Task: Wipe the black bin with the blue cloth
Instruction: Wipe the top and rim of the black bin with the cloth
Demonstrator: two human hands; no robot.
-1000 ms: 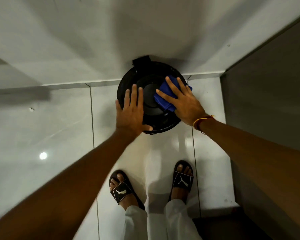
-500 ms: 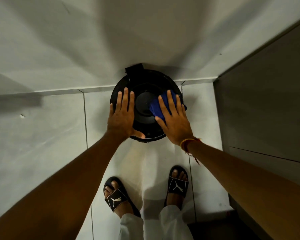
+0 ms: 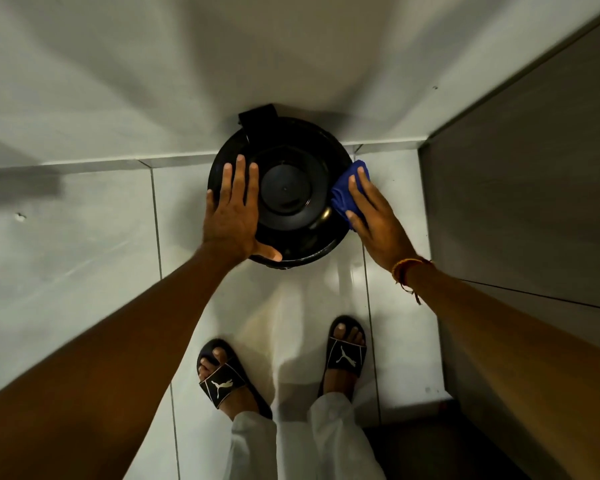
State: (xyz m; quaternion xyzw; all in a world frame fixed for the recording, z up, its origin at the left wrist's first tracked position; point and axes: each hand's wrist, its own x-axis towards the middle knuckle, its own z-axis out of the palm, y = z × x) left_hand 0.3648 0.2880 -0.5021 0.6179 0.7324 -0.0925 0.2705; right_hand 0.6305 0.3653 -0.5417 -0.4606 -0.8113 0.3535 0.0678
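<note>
The round black bin (image 3: 286, 188) stands on the tiled floor against the wall, seen from straight above, its lid closed and its hinge at the far side. My left hand (image 3: 232, 216) lies flat on the left part of the lid, fingers spread, thumb on the near rim. My right hand (image 3: 374, 216) presses the blue cloth (image 3: 345, 195) against the bin's right edge and side. Part of the cloth is hidden under the fingers.
A grey cabinet side (image 3: 520, 209) rises close on the right of the bin. The white wall (image 3: 291, 64) is directly behind it. My feet in black slides (image 3: 222, 382) (image 3: 347, 351) stand on the floor tiles (image 3: 84, 254) just in front.
My right hand has slid the blue cloth from the top of the lid outward to the bin's right edge. The left hand stays flat on the lid's left part.
</note>
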